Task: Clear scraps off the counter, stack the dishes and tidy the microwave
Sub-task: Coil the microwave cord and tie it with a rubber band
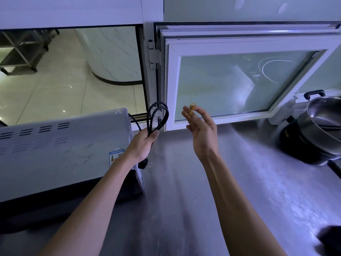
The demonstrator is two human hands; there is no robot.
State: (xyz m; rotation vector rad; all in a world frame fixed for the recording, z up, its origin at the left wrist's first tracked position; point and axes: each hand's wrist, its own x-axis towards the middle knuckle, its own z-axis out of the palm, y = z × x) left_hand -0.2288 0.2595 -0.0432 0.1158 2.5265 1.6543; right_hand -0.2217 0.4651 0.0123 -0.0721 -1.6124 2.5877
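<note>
Left hand [143, 145] grips looped cord [157, 117] | right hand [201, 130] pinches yellow band [191, 109] | microwave [60, 150] left, pot [323, 122] right

left hand [143, 145]: bare, no glove, ring or watch | left forearm: bare to the frame's lower edge, no sleeve in view | right hand [203, 133]: bare, no glove, ring or watch | right forearm: bare, long and lean, tendon lines showing, no sleeve in view
</note>
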